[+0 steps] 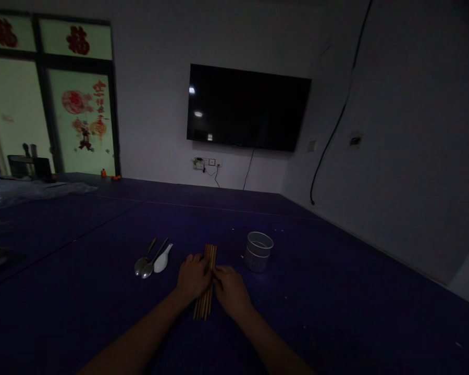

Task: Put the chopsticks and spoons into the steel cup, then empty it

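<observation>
A bundle of wooden chopsticks (209,255) lies on the dark purple mat (101,291) in front of me. My left hand (193,277) rests on the bundle's left side with its fingers curled against the sticks. My right hand (230,290) presses against the bundle's right side, fingers closed on it. Both hands hold the chopsticks together at their middle; the ends stick out above and below the hands.
Two metal spoons (145,262) and a white ceramic spoon (162,259) lie left of the chopsticks. A round metal cup (258,251) stands to the right. A black television (247,107) hangs on the far wall. A door with red decorations is at the left.
</observation>
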Demonstrator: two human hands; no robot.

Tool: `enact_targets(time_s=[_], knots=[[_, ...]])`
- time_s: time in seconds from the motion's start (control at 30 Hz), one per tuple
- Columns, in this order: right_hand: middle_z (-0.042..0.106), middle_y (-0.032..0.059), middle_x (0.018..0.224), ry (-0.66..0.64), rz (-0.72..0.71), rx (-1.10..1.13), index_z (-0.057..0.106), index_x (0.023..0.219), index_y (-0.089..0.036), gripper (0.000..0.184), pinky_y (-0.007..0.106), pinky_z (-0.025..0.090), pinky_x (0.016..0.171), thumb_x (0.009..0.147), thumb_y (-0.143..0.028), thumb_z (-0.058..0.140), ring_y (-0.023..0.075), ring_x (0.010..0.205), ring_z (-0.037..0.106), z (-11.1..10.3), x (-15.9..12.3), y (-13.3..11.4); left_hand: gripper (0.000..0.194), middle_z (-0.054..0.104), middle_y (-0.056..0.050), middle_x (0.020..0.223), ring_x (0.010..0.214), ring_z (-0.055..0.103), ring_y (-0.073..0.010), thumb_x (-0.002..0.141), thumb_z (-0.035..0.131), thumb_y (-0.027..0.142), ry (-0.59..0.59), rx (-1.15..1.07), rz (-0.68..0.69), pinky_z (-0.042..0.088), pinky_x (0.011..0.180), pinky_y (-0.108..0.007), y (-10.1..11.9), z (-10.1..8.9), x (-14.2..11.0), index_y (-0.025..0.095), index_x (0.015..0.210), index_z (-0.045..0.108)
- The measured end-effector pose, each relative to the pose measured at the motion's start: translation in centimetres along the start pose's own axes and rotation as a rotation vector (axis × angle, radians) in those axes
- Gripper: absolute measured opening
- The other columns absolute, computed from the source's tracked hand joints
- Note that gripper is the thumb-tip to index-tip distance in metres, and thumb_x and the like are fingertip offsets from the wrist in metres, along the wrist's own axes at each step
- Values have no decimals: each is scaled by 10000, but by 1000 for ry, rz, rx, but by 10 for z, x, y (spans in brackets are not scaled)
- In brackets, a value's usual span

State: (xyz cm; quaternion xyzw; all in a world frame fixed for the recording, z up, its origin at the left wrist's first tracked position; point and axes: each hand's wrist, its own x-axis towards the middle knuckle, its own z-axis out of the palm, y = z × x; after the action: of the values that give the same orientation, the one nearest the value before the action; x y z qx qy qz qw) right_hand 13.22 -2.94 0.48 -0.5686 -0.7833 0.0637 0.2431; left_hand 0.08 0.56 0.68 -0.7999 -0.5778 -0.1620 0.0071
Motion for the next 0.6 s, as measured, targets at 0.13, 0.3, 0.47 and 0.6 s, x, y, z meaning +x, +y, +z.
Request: enact_targets(time_s=[0.13, 0.3, 0.47, 0.6], knots=[[609, 79, 1213, -8, -9, -6, 631, 1141, -203, 346, 349, 370, 972, 840, -157, 467, 225, 1156, 509, 1, -1, 1, 416, 585, -87, 1192, 1085, 494, -262, 893, 341, 345, -3, -2, -7, 405, 878, -378, 0, 1, 0, 222, 1236, 542], [566, 92, 1276, -30, -7, -11, 605, 1182, -196, 362, 382, 359, 990, 845, -204, 474, 237, 1205, 470, 1, -2, 2, 411, 582, -86, 1203, 1083, 495, -256, 901, 334, 348, 2, 7, -8, 398, 894, -380, 1, 1, 0, 221, 1230, 545], [541, 107, 1306, -31, -32, 3, 561, 1237, -165, 411, 392, 327, 1026, 839, -223, 479, 243, 1249, 432, 3, -3, 4, 408, 584, -95, 1191, 1064, 505, -250, 904, 330, 322, 9, 9, -1, 403, 886, -368, 1, 0, 0, 195, 1225, 547], [532, 113, 1316, -29, -31, 10, 535, 1267, -146, 439, 391, 314, 1038, 842, -230, 469, 249, 1268, 411, 7, -3, 5, 403, 590, -89, 1180, 1056, 509, -248, 903, 334, 338, 10, 6, -21, 407, 880, -367, 2, 1, 1, 208, 1212, 558]])
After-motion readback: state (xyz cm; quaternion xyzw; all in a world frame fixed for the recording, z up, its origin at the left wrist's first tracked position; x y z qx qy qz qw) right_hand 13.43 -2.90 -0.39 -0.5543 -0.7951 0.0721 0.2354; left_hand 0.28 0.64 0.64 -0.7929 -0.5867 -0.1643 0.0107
